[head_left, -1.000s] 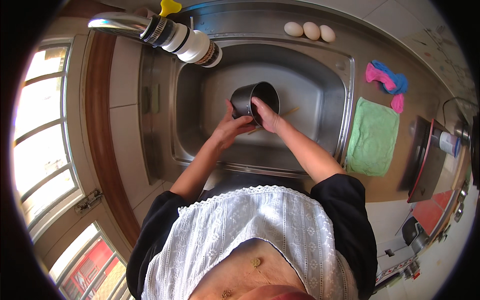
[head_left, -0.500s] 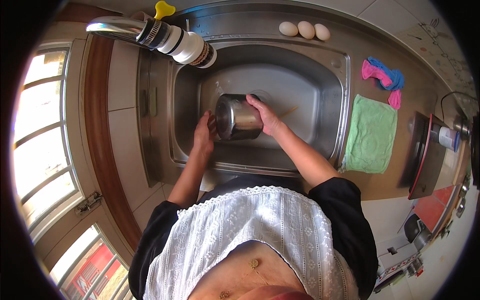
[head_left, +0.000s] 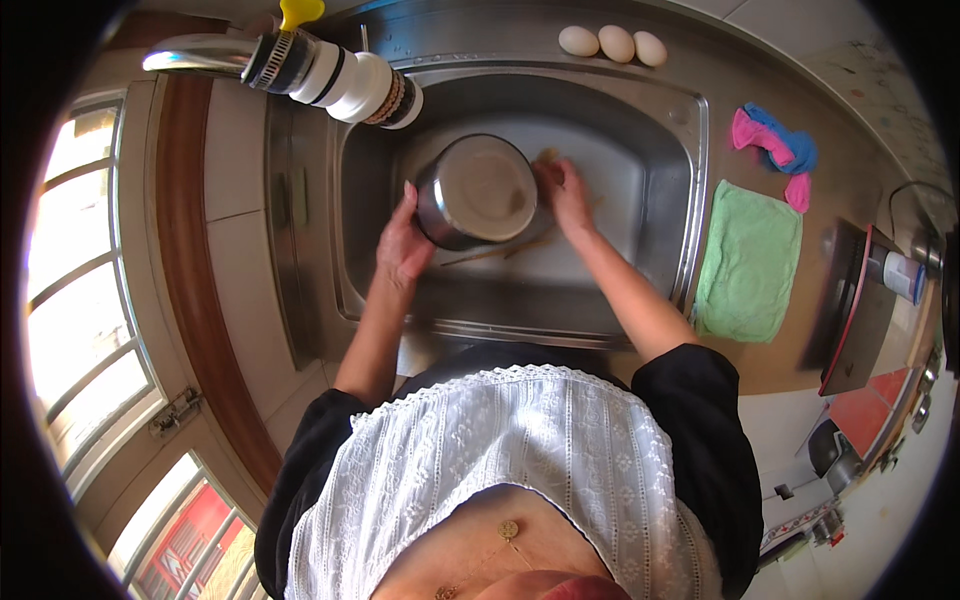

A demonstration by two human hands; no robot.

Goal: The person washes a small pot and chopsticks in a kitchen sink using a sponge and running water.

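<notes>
A shiny steel pot is tipped over the sink, its round base turned up toward me. My left hand grips the pot's left side, thumb up along the wall. Close beside the pot's right side, my right hand has its fingers curled, partly in shadow. A small yellowish-brown bit shows at those fingertips; I cannot make out what it is. Below the pot, thin brown sticks lie on the sink floor. The pot's mouth is hidden.
The steel sink surrounds both hands. A white-and-chrome faucet reaches over its far left corner. Three eggs rest on the back ledge. On the right counter lie a green cloth and a pink-and-blue cloth.
The pot has tilted so its base faces up, and it has shifted slightly upward and right. My right hand has moved right, off the pot's upper side. My left hand has closed on the pot.
</notes>
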